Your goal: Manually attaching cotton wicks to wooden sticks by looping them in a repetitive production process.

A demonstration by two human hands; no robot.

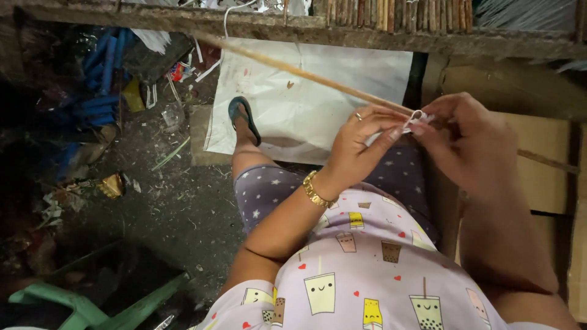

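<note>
Above the lap, both hands pinching a thin white strip around a long tan bamboo stick.

Left hand (361, 143) and right hand (465, 140) closed at the fingertips on the thin white strip (417, 118), wrapped at the long tan bamboo stick (306, 74); gold chain bracelet (314, 191) on left wrist; white paper sheet (293, 104) below, teal sandal (243, 116) at its edge.

My right hand (468, 143) covers the stick (318, 78) where the white strip (417, 117) wraps it, so I can't see the knot itself. The stick's top end disappears under the wooden beam (275, 24). My left foot's sandal (243, 117) hides my toes. The litter (110, 183) on the dark floor is too murky to tell.
</note>
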